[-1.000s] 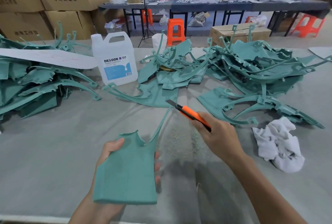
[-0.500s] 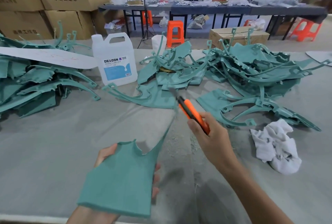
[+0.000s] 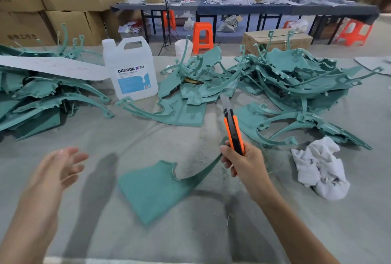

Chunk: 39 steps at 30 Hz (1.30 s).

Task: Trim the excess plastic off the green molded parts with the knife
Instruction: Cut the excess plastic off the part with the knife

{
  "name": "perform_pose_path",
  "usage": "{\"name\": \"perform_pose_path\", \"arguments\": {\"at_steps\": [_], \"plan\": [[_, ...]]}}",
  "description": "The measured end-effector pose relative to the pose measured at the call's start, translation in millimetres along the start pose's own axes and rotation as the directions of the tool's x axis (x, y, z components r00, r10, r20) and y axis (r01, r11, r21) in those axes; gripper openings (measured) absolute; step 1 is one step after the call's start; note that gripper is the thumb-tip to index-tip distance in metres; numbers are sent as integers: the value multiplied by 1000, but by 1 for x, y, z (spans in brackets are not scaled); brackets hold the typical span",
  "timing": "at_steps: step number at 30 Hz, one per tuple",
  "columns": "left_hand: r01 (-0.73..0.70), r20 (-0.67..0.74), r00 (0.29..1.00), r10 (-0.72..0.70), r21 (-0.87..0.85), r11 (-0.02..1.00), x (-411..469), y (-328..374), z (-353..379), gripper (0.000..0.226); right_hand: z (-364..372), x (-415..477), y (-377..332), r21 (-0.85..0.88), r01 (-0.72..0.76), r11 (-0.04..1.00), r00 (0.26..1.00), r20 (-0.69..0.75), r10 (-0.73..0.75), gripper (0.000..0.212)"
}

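Change since the frame half a second ago:

1. My left hand (image 3: 61, 166) no longer supports the green part (image 3: 156, 189). The hand is spread, fingers straight, and holds nothing. It is motion-blurred.
2. The green part is now between my two hands, low over the table (image 3: 118, 136). I cannot tell whether it rests flat. Its thin curved strip runs up to my right hand (image 3: 243, 164) and ends at the fingers.
3. My right hand is wrapped tight round the knife (image 3: 231, 128). The knife now stands steeper, with the blade extended and pointing away from me.

Edges and room:

- Bare grey cloth extends outboard of the left hand and between the hands.
- The table's near edge is just behind both wrists.
- A white rag (image 3: 319, 170) lies just outboard of the right hand.
- Beyond the blade tip lie loose green parts (image 3: 296, 77), and a white jug (image 3: 131, 73) stands beyond the left hand.
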<state>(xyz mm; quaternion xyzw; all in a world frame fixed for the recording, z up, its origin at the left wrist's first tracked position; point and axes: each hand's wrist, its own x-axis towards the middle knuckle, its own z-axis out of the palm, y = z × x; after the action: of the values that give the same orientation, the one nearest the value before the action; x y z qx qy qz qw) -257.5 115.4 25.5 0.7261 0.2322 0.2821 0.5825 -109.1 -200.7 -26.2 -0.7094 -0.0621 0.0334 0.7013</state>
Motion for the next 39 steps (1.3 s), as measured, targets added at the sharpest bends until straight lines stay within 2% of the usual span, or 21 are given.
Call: {"name": "perform_pose_path", "arguments": {"at_steps": [1,2,3,5,7,9,11,13,16,18,20,22,26,35,37,39], "plan": [[-52,-46,997,55,79,996,-1,-3,2,22,6,-3,5,6,-23,1000,1000,-15,23,4],[-128,-32,990,137,209,970,-6,-5,16,18,12,-5,9,14,-44,999,999,-21,45,4],[-204,50,979,197,272,941,-15,-8,33,20,19,-7,12,18,-65,998,998,-13,65,4],[-355,311,917,250,347,868,-33,-11,86,28,30,-11,14,28,-104,994,994,43,102,2],[-500,534,811,240,416,760,-41,-25,135,30,33,-16,15,50,-130,990,987,100,124,5],[-526,631,755,178,419,740,-36,-33,166,24,27,-20,15,43,-111,993,990,95,106,6],[-500,640,748,176,370,783,-32,-36,180,19,13,-22,17,15,-69,998,997,39,68,5],[-461,604,778,173,363,810,-29,-40,185,15,-4,-25,23,-48,-27,998,999,-38,25,6],[-486,571,795,205,400,777,-24,-42,186,13,-21,-32,33,-163,47,986,995,-75,-59,16],[-557,553,793,255,491,670,-22,-45,185,18,-24,-39,37,-231,109,967,990,-62,-126,13],[-618,561,773,296,559,553,-22,-46,180,17,-23,-44,41,-283,128,951,986,-68,-153,33],[-648,585,756,293,605,462,-26,-42,174,6,-23,-46,45,-360,140,922,984,-51,-169,44],[-707,636,707,308,631,319,-23,-38,167,33,-24,-49,46,-440,207,874,975,22,-220,40],[-748,650,661,375,613,254,-13,-40,154,49,-18,-46,41,-524,252,813,966,84,-245,47],[-743,630,666,399,612,272,-14,-41,149,47,-16,-46,40,-566,257,783,963,84,-255,57],[-730,594,680,429,604,321,-11,-38,146,36,-14,-44,39,-587,227,777,969,55,-241,61]]}}
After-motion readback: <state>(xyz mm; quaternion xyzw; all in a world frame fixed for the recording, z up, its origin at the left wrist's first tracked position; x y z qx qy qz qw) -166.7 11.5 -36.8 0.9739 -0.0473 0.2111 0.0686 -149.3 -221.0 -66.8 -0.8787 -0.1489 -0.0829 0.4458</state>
